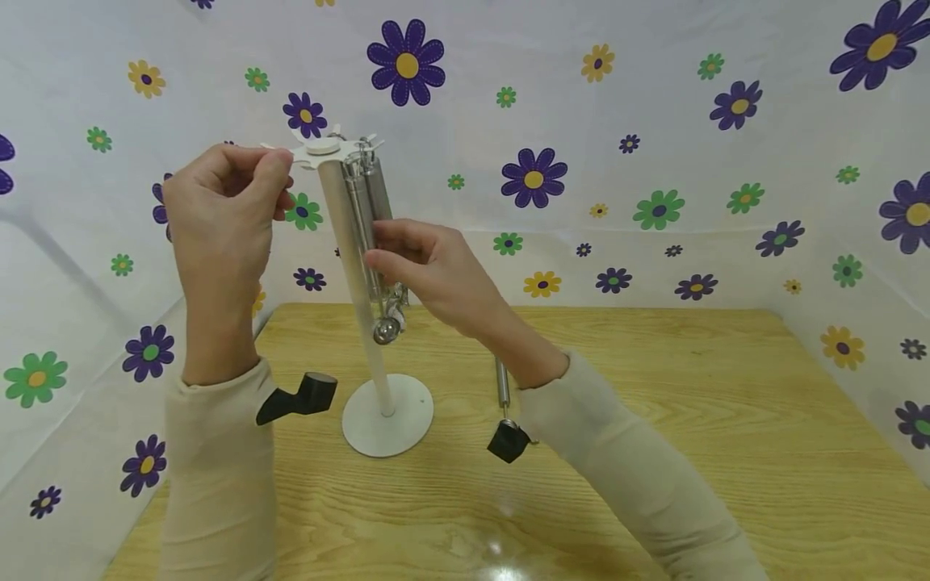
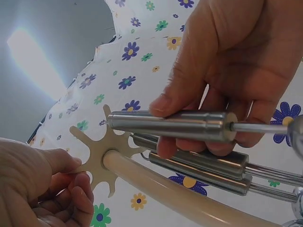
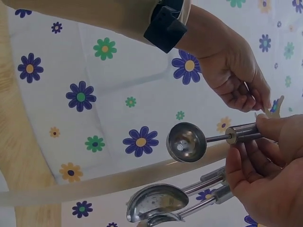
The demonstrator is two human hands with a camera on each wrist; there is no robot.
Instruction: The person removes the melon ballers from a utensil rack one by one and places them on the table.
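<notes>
A white hanging rack (image 1: 387, 436) stands upright, with a star-shaped top (image 2: 99, 153) of several rounded hooks. My left hand (image 1: 221, 210) pinches one hook between thumb and fingers. By its thick steel handle (image 2: 170, 125), my right hand (image 1: 443, 270) holds a small metal scoop (image 3: 187, 142) with a round bowl. That handle's end reaches the rack's top; whether it is looped over a hook I cannot tell. Two more metal scoops (image 3: 158, 202) hang close beside the post, behind the fingers of my right hand in the left wrist view.
Another steel-handled utensil (image 1: 503, 383) lies on the wooden table (image 1: 654, 403), right of the rack's base; its far end is partly hidden by the black wrist camera (image 1: 508, 441). Flower-patterned white cloth (image 1: 465, 129) encloses the back and sides.
</notes>
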